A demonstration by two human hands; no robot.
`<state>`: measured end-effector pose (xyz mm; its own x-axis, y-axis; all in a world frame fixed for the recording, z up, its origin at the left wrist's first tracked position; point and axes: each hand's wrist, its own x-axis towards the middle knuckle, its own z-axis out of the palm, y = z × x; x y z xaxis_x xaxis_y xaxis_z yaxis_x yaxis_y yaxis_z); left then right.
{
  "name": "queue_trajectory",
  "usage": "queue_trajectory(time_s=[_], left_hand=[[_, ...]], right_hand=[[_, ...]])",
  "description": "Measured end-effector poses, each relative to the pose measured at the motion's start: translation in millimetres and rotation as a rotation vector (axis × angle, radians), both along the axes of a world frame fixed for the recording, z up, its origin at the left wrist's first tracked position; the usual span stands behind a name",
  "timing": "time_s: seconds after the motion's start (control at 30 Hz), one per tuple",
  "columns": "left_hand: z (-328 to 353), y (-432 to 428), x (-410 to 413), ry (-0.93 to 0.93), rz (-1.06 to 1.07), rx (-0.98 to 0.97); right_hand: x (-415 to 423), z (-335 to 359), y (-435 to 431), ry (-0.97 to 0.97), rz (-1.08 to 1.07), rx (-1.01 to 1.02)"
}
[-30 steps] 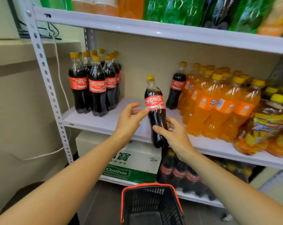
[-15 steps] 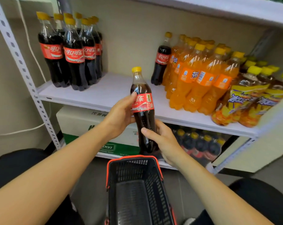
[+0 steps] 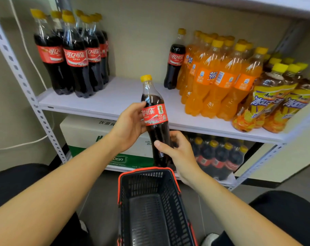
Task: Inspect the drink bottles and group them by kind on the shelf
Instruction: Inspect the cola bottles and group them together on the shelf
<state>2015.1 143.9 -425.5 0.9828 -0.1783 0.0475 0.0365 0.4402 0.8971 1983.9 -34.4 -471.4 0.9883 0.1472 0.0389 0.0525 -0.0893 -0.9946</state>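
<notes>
Now the cola bottle (image 3: 155, 115) has come back from the shelf (image 3: 115, 98) and stands upright before its front edge, label turned round. The left hand (image 3: 128, 128) grips its label, the right hand (image 3: 179, 153) its lower body. Probably inspection; the cola group (image 3: 76, 57) at the left end waits.

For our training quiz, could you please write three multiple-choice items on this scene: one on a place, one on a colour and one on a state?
1. Where on the shelf does the lone cola stand?
A. beside the orange sodas
B. inside the left cola group
C. at the front edge

2. What colour is the cap of the held cola?
A. red
B. yellow
C. white

3. How is the held cola held?
A. by one hand only
B. by both hands
C. by neither; it stands free

Key:
1 A, it stands at the orange row's left end.
2 B, the cap shows yellow.
3 B, the left hand grips at the label and the right hand grips the lower body.
</notes>
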Motion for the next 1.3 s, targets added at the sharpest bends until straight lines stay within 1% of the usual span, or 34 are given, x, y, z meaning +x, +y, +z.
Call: queue_trajectory(time_s=[0.1, 0.17, 0.23, 0.3, 0.4, 0.47, 0.53, 0.63, 0.7, 0.77, 0.87, 0.93, 1.03, 1.13, 1.3], left_hand=[[-1, 3, 1, -0.028, 0.053, -0.001], [0, 4, 2, -0.033, 0.128, 0.002], [0, 5, 0, -0.044, 0.175, 0.014], [-2, 4, -1, -0.056, 0.218, 0.053], [-5, 4, -1, -0.072, 0.257, 0.141], [-7, 5, 0, -0.078, 0.221, 0.18], [-7, 8, 2, -0.061, 0.184, 0.156], [-6, 12, 6, -0.045, 0.149, 0.044], [-7, 11, 6, -0.062, 0.131, 0.012], [-8, 10, 5, -0.068, 0.17, 0.029], [-8, 10, 5, -0.083, 0.289, 0.075], [-7, 11, 6, -0.101, 0.31, 0.118], [-5, 14, 6, -0.094, 0.273, 0.124], [-3, 16, 7, -0.072, 0.232, 0.062], [-5, 16, 5, -0.144, 0.168, -0.04]], right_hand=[[5, -1, -2, 0.145, 0.083, 0.173], [9, 1, -5, 0.202, 0.151, 0.213], [13, 4, -8, 0.209, 0.187, 0.212], [13, 5, -7, 0.18, 0.168, 0.204], [10, 5, -4, 0.142, 0.061, 0.148], [10, 4, -5, 0.183, 0.054, 0.179], [11, 6, -8, 0.251, 0.087, 0.265], [12, 10, -11, 0.348, 0.136, 0.394], [12, 10, -12, 0.395, 0.154, 0.429], [12, 10, -11, 0.394, 0.16, 0.446], [14, 8, -12, 0.326, 0.128, 0.488], [14, 9, -15, 0.296, 0.094, 0.536], [14, 11, -14, 0.271, 0.056, 0.568], [14, 12, -13, 0.269, 0.033, 0.594], [14, 15, -12, 0.299, 0.025, 0.582]])
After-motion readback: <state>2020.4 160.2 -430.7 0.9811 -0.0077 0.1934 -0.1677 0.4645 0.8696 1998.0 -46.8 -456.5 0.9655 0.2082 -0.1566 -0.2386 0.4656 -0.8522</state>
